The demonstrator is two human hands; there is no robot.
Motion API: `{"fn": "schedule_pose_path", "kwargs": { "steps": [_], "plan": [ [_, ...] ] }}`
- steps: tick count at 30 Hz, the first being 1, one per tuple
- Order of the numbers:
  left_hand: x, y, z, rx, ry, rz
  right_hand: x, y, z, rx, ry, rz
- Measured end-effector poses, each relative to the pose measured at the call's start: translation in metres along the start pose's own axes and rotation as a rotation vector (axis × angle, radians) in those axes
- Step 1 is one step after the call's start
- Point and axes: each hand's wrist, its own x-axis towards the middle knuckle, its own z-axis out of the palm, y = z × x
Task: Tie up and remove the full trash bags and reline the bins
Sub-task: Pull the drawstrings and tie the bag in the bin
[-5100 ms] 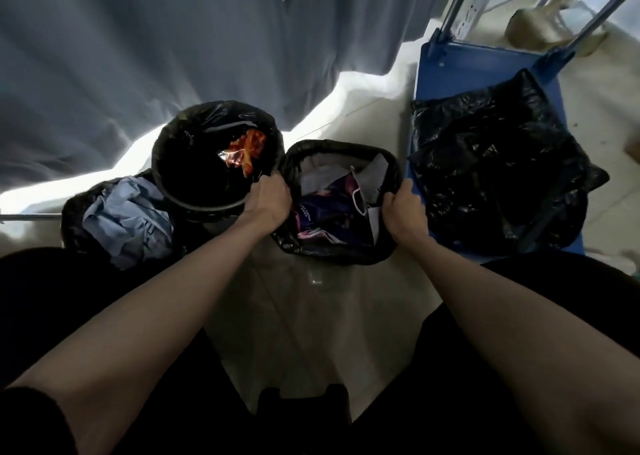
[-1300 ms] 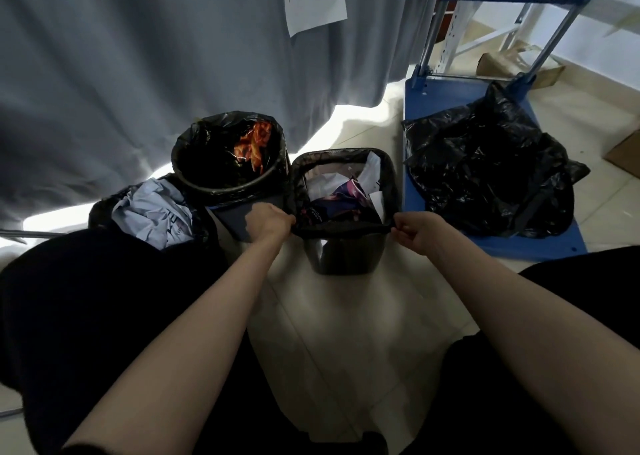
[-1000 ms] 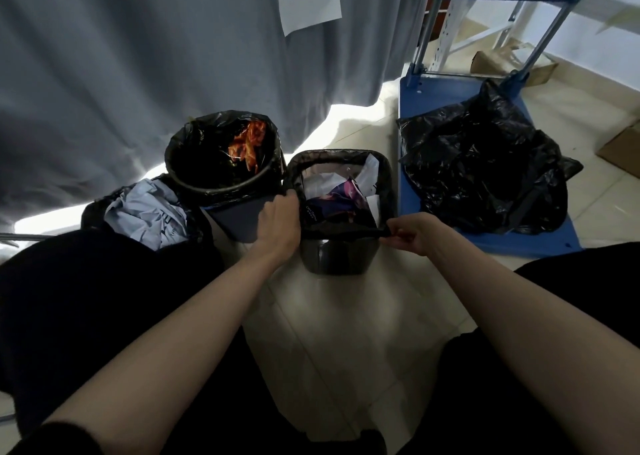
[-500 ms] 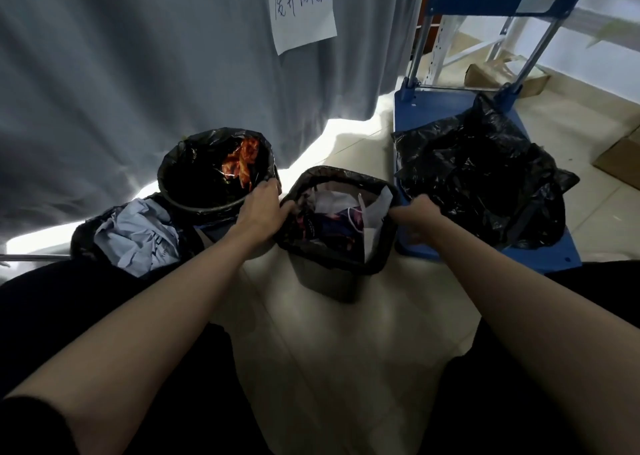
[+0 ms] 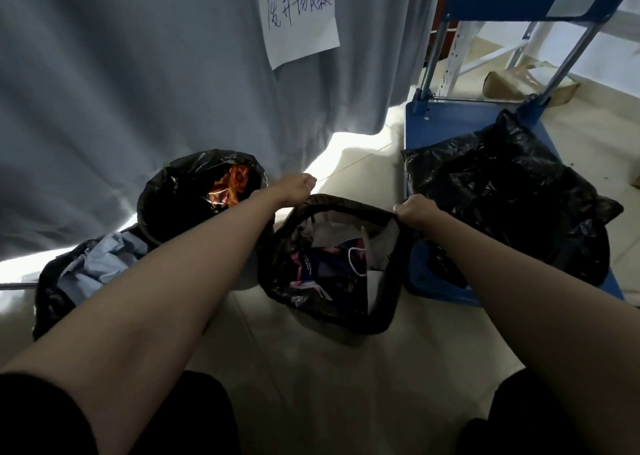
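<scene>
The bag point(image 5: 332, 274), full of wrappers and paper, hangs between the hands, with the left hand point(image 5: 294, 187) and right hand point(image 5: 414, 212) each clenched on its far rim, well apart. If one grip slips or the thin plastic tears under the load, I judge the trash would spill on the floor. A round bin point(image 5: 194, 191) stands just left of the left hand, and a blue cart point(image 5: 450, 118) with black bags lies right of the right hand.

two hands point(image 5: 298, 186), two lined bins point(image 5: 162, 191), two loose bags point(image 5: 512, 191), one cart point(image 5: 450, 118)
</scene>
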Motion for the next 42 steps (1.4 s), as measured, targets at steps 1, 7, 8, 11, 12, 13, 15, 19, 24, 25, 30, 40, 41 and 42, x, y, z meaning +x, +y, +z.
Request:
{"fn": "schedule_pose_path", "kwargs": {
  "steps": [1, 7, 8, 11, 12, 13, 15, 19, 24, 25, 30, 40, 41, 42],
  "plan": [
    [0.006, 0.001, 0.000, -0.044, -0.050, -0.014, 0.002, -0.001, 0.000, 0.056, -0.033, 0.016],
    [0.020, 0.000, -0.007, -0.106, -0.353, -0.146, 0.003, 0.002, -0.001, 0.397, -0.187, 0.106],
    [0.021, -0.002, -0.008, -0.103, -0.378, -0.159, 0.003, 0.004, 0.001, 0.437, -0.211, 0.107],
    [0.019, -0.005, -0.012, -0.100, -0.371, -0.177, 0.002, 0.008, 0.006, 0.479, -0.251, 0.045],
    [0.017, -0.006, -0.014, -0.096, -0.381, -0.178, 0.003, 0.008, 0.008, 0.468, -0.248, 0.004],
    [0.015, -0.007, -0.016, -0.080, -0.397, -0.174, 0.004, 0.007, 0.011, 0.450, -0.232, -0.045],
    [0.011, -0.011, -0.018, -0.032, -0.408, -0.156, 0.004, 0.004, 0.017, 0.408, -0.174, -0.147],
    [0.002, -0.019, -0.019, 0.023, -0.304, -0.105, -0.001, 0.000, 0.024, 0.337, -0.074, -0.223],
    [-0.005, -0.016, -0.030, -0.104, -0.245, -0.034, -0.007, 0.004, 0.030, 0.244, 0.073, -0.303],
    [-0.007, -0.016, -0.032, -0.111, -0.248, -0.023, -0.009, 0.004, 0.032, 0.245, 0.098, -0.324],
    [-0.020, -0.022, -0.037, -0.197, -0.294, -0.025, -0.018, 0.009, 0.035, 0.210, 0.162, -0.402],
    [-0.034, -0.018, -0.010, -0.321, -0.414, -0.155, -0.033, 0.027, 0.022, 0.079, 0.205, -0.503],
    [-0.035, -0.018, -0.008, -0.333, -0.419, -0.166, -0.034, 0.029, 0.022, 0.073, 0.206, -0.511],
    [-0.036, -0.017, -0.007, -0.342, -0.416, -0.174, -0.034, 0.030, 0.021, 0.068, 0.208, -0.520]
  ]
}}
